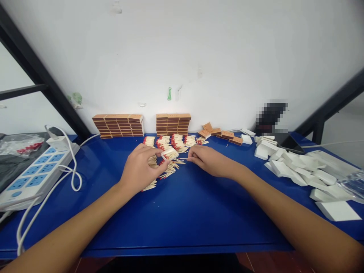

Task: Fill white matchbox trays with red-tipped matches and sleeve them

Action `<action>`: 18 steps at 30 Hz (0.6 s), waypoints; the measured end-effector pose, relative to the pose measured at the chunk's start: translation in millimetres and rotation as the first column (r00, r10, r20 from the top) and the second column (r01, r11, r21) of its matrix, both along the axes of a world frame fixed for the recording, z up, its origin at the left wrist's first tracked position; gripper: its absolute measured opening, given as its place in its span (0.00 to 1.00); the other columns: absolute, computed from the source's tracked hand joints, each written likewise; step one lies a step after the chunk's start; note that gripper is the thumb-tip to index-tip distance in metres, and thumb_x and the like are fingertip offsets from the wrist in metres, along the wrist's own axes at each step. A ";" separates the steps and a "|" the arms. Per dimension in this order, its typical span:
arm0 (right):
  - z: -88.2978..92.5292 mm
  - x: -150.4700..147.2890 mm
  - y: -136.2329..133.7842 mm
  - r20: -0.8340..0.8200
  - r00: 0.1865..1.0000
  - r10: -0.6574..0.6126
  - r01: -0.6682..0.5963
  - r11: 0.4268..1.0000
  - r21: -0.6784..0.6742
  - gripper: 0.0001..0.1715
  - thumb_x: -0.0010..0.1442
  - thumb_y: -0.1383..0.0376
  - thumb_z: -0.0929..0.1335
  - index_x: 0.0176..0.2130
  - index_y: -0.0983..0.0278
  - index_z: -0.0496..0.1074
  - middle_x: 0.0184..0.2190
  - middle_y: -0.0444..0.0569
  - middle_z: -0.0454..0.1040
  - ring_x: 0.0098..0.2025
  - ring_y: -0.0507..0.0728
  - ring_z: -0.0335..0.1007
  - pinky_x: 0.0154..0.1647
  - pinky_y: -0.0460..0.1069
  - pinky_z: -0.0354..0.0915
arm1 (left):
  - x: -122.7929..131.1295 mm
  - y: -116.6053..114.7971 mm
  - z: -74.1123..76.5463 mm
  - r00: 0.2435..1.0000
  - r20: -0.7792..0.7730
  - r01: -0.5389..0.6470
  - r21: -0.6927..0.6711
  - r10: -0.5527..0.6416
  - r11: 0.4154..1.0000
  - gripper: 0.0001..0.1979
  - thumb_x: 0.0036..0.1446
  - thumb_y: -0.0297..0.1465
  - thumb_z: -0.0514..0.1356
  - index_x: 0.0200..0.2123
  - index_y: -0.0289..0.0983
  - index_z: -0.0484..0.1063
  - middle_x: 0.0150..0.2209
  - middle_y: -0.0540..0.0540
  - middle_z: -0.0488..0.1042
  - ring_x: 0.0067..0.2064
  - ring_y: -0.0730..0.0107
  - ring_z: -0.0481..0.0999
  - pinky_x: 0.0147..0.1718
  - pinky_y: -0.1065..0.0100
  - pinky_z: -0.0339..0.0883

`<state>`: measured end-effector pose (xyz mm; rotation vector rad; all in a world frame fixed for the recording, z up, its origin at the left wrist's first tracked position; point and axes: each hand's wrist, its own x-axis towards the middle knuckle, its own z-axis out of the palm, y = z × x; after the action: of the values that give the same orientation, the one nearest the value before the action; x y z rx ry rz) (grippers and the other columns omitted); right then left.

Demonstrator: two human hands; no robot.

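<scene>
Over the middle of the blue table, my left hand (142, 165) grips a small white matchbox tray (171, 152) between thumb and fingers. Several red-tipped matches lie inside that tray. To its right, my right hand (207, 159) is closed in a pinch on a match (183, 158), whose pale stick points toward the tray. Beneath and behind both hands spread loose piles of matches (178, 144) with red heads. The left hand partly covers the nearer matches.
Two stacks of brown matchboxes, a left stack (118, 126) and a middle stack (173, 124), stand by the wall. Loose matchbox sleeves (227, 134) lie right of them. White empty trays (295, 165) heap at right. A power strip (36, 174) with white cables sits at left.
</scene>
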<state>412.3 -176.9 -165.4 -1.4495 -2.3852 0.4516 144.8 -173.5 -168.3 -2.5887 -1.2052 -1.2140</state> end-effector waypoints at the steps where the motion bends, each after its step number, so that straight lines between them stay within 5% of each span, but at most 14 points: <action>1: 3.0 2.2 -0.1 -0.006 1.000 0.008 -0.008 1.000 0.002 0.09 0.71 0.65 0.63 0.38 0.63 0.70 0.38 0.51 0.74 0.37 0.56 0.67 0.38 0.50 0.59 | -0.1 0.2 -0.4 1.000 -0.001 -0.003 0.001 0.003 1.000 0.12 0.59 0.40 0.69 0.40 0.38 0.81 0.37 0.46 0.84 0.40 0.59 0.79 0.43 0.58 0.75; 7: 10.3 7.7 0.7 -0.069 0.997 0.037 -0.033 0.998 0.057 0.10 0.70 0.63 0.64 0.36 0.62 0.69 0.33 0.48 0.73 0.35 0.56 0.66 0.38 0.50 0.58 | -1.8 1.9 -3.4 0.999 -0.038 -0.027 -0.016 0.027 0.999 0.12 0.59 0.40 0.69 0.41 0.38 0.81 0.39 0.45 0.84 0.42 0.57 0.78 0.41 0.58 0.74; 18: -15.1 -14.4 -1.5 -0.016 1.000 0.025 -0.025 1.000 0.014 0.08 0.70 0.63 0.67 0.37 0.63 0.73 0.34 0.47 0.74 0.33 0.53 0.65 0.34 0.49 0.57 | 0.8 -0.8 0.3 1.000 0.015 -0.011 -0.006 0.011 1.000 0.11 0.59 0.40 0.68 0.39 0.38 0.81 0.37 0.46 0.84 0.40 0.59 0.78 0.43 0.58 0.75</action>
<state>397.9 -178.4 -180.5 -1.4062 -2.3910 0.4502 145.6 -174.4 -168.0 -2.5781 -1.2255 -1.2319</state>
